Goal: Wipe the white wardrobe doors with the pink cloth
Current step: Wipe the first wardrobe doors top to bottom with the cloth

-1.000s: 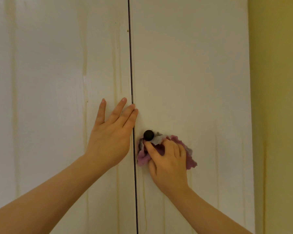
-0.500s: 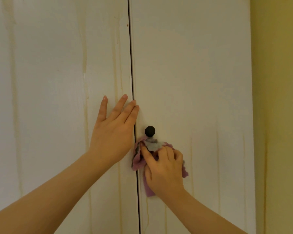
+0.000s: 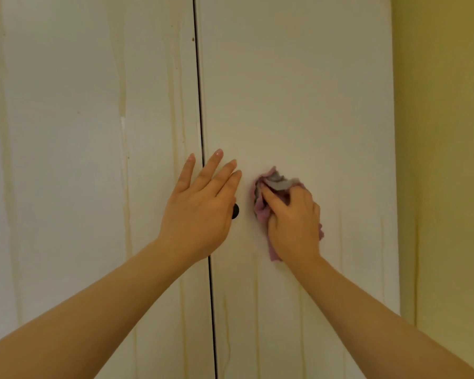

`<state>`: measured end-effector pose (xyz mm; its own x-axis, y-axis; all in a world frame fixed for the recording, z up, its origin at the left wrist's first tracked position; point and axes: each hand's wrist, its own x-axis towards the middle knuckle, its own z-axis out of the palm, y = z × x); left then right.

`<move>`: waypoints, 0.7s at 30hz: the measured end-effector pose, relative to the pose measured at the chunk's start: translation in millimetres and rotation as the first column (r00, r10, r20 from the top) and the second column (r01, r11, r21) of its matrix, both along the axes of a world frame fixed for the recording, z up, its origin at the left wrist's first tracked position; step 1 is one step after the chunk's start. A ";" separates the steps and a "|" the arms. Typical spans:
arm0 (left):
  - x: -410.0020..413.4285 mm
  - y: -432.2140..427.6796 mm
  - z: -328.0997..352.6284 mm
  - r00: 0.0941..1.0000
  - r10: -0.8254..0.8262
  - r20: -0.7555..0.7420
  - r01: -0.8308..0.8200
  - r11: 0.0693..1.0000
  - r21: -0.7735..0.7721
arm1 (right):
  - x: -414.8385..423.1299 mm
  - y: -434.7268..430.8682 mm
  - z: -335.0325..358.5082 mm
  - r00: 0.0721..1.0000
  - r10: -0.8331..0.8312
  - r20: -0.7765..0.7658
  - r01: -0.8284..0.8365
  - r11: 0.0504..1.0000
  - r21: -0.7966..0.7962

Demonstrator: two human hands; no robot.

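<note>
Two white wardrobe doors fill the view, the left door and the right door, split by a dark vertical gap. My right hand grips a bunched pink and grey cloth and holds it against the right door. My left hand lies flat with straight fingers across the gap, its fingertips on the right door. A small black knob peeks out from behind my left hand, mostly hidden.
A yellow wall runs down the right side beside the wardrobe. Faint yellowish streaks run down both doors.
My right hand with the cloth has moved from below the knob up and to its right. My left hand has shifted right, now crossing the gap and covering most of the knob.
</note>
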<state>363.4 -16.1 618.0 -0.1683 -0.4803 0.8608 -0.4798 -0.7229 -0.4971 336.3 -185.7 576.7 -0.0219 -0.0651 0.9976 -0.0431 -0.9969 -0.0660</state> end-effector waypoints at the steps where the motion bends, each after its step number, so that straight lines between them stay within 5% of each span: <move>1: 0.6 -4.2 -0.2 1.000 0.008 -0.005 -0.008 1.000 0.007 | 1.0 3.8 -2.6 1.000 -0.002 0.006 0.002 1.000 -0.016; 6: 0.1 -12.7 -13.5 1.000 -0.006 -0.023 0.005 0.999 -0.039 | -18.3 -7.8 -79.8 0.992 -0.063 -0.108 0.027 0.952 -0.304; 12: 1.1 -27.4 -23.3 1.000 0.005 0.002 -0.005 0.998 -0.059 | -13.8 -13.3 -18.9 0.997 -0.051 -0.058 0.052 0.998 0.019; 17: -1.0 -35.1 -28.2 1.000 0.000 -0.013 0.000 1.000 -0.002 | -23.6 -13.0 -76.4 0.981 -0.015 -0.193 -0.028 0.976 -0.218; 19: 1.1 -37.7 -28.9 1.000 -0.010 0.002 0.010 1.000 -0.012 | -24.7 -20.4 -57.6 0.970 0.037 -0.242 -0.068 0.990 -0.124; 21: 2.8 -45.9 -23.6 1.000 -0.025 -0.005 0.025 0.999 -0.046 | -22.0 -29.3 -22.5 0.965 0.163 -0.207 -0.135 0.980 0.145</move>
